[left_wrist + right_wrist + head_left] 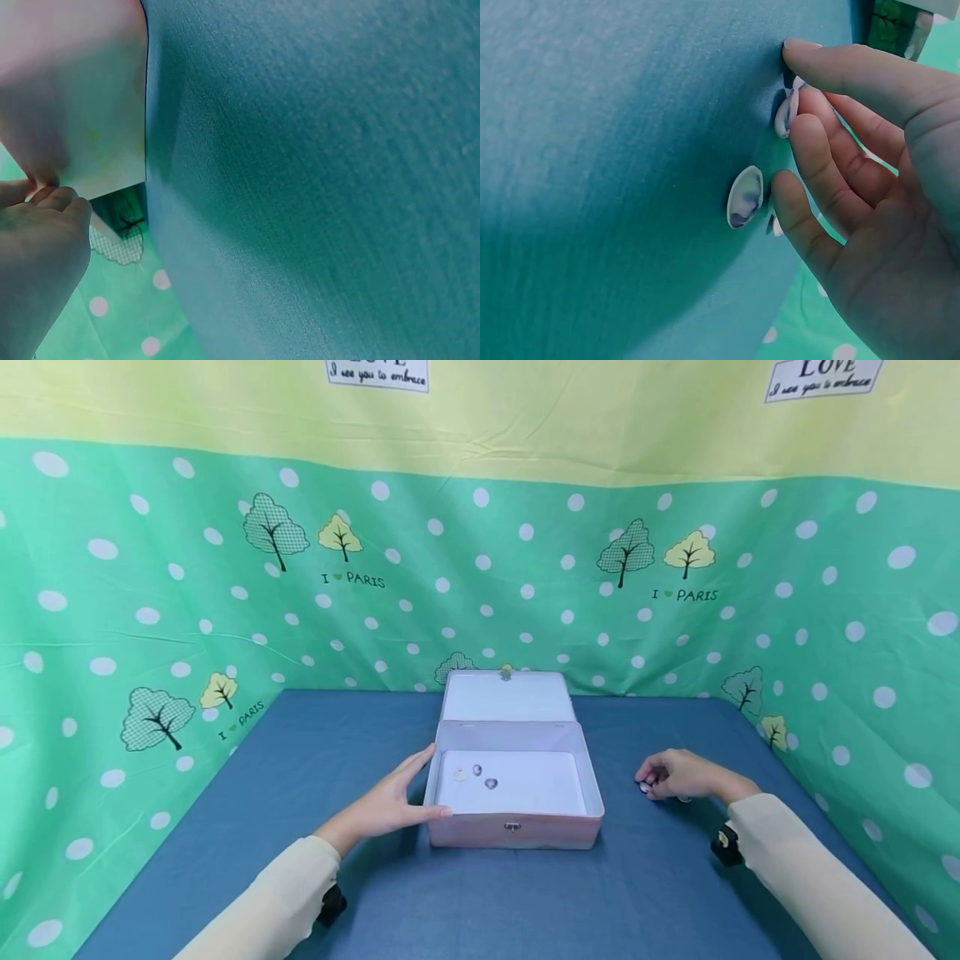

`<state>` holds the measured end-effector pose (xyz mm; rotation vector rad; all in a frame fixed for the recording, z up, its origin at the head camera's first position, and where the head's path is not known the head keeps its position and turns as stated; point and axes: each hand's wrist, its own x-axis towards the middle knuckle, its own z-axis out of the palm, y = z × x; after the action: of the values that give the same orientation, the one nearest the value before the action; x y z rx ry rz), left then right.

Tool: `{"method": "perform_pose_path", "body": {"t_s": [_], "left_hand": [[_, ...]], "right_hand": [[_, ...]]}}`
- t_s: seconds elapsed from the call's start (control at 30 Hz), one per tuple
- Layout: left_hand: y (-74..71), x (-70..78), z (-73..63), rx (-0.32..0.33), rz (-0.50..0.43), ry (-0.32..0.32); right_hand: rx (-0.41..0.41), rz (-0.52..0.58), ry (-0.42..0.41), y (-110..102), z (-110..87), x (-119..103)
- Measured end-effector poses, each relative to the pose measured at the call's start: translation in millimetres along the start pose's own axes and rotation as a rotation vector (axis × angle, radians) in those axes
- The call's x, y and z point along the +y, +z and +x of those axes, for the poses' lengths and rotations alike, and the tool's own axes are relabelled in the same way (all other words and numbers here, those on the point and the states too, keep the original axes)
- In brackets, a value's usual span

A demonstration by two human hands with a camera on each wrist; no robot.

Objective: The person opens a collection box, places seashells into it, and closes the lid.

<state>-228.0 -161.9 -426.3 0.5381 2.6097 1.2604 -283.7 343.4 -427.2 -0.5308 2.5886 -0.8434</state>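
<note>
Resting on the dark blue cloth-covered table (525,902) in the head view, a pale pink rectangular box (472,833) is seen with its white-lined lid (506,697) raised at the back, before a green polka-dotted curtain (525,560); three small shell-like pieces (491,783) are contained in its left part. Its left side is touched by the left hand (386,806), the thumb laid at the front rim and spread apart from the straight fingers. Right of the box, a small white shell (645,787) is met by the bent fingers of the right hand (681,774). In the left wrist view, the box's edge is touched by fingertips. In the right wrist view, the thumb is held apart from the curved fingers, and the white shell is seen at the fingertips; whether it is clamped cannot be told. An oval white shell with a purple-grey patch (745,198) is laid on the table just beside them.
</note>
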Motion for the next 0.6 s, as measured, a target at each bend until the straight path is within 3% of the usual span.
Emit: {"method": "perform_pose_path", "body": {"t_s": [0.27,0.6], "left_hand": [[0.8,-0.9,0.3,-0.001,0.0,-0.001],[0.0,0.3,0.5,-0.004,0.014,-0.013]], "right_hand": [[0.005,-0.026,-0.032,-5.6,0.3,-9.4],[0.032,-0.097,-0.125,-26.3,0.9,-44.9]]}}
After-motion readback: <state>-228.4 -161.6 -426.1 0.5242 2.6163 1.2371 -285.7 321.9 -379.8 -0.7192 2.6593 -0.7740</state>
